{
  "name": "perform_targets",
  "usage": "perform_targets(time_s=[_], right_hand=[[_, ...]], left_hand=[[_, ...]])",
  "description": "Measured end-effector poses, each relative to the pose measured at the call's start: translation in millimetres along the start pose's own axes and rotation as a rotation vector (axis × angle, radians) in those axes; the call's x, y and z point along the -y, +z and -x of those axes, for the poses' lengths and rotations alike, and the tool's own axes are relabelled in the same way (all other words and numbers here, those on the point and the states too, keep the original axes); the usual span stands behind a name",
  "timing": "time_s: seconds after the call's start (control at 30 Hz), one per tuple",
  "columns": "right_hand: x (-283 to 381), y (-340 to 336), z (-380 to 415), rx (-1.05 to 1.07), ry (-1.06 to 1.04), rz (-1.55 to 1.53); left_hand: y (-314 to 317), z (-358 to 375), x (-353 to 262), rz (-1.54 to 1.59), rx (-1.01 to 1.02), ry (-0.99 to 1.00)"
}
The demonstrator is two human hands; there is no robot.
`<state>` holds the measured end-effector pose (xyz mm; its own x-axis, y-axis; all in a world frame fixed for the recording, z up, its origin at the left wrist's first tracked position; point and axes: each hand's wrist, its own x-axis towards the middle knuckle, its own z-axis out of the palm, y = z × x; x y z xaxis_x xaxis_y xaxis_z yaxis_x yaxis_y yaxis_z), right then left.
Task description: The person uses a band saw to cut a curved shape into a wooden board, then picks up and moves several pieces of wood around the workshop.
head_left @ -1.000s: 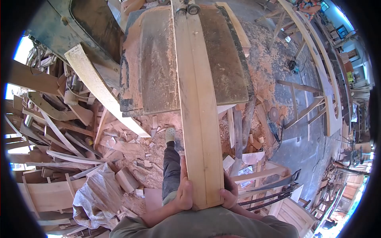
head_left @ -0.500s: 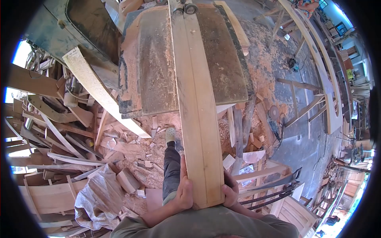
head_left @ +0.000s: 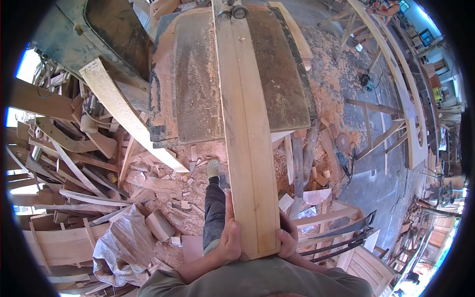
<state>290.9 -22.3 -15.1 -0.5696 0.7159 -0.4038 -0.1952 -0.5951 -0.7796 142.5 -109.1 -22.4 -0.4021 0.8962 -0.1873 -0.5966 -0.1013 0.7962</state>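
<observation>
A long pale wooden plank (head_left: 250, 143) with a dark line along its length runs from my body across the machine table (head_left: 198, 79). My left hand (head_left: 230, 237) grips the plank's left edge at the near end, thumb on its side. On the opposite edge my right hand (head_left: 287, 237) holds the same end, its thumb against the side and the other fingers partly hidden behind the wood. The far part of the plank lies on the table, passing by the metal rollers (head_left: 232, 12) at the top. The plank's near end is close to my shirt.
A curved board (head_left: 126, 116) leans at the machine's left. Scrap wood (head_left: 74, 153) and a plastic sheet (head_left: 126, 245) lie left. An angle grinder (head_left: 341, 156) rests on the floor at right. Long curved frames (head_left: 391, 54) stand on trestles, with another person (head_left: 386, 7) beyond.
The view has shifted very slightly. Both hands keep their grip on the plank, and no clear movement of it along the table can be made out.
</observation>
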Motion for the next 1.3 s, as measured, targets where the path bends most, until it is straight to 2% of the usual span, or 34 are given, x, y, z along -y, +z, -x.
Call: perform_targets(time_s=[0.43,0.5,0.7,1.03,1.3], right_hand=[[2.5,5.0,-2.9,-0.074,0.0,0.013],[3.2,5.5,-3.9,-0.062,-0.002,-0.001],[2.2,3.5,-6.0,-0.042,0.002,-0.033],[3.0,4.4,-9.8,-0.012,-0.001,-0.051],[5.7,6.9,-10.6,-0.067,-0.003,-0.031]], left_hand=[[-6.6,2.9,9.6,-0.089,-0.066,-0.056],[-11.7,4.3,14.2,-0.238,-0.092,-0.035],[-9.6,-0.3,3.4,-0.372,-0.066,-0.016],[-9.0,-3.8,2.7,-0.363,-0.079,-0.029],[-9.1,-9.3,-2.4,-0.449,-0.06,0.021]])
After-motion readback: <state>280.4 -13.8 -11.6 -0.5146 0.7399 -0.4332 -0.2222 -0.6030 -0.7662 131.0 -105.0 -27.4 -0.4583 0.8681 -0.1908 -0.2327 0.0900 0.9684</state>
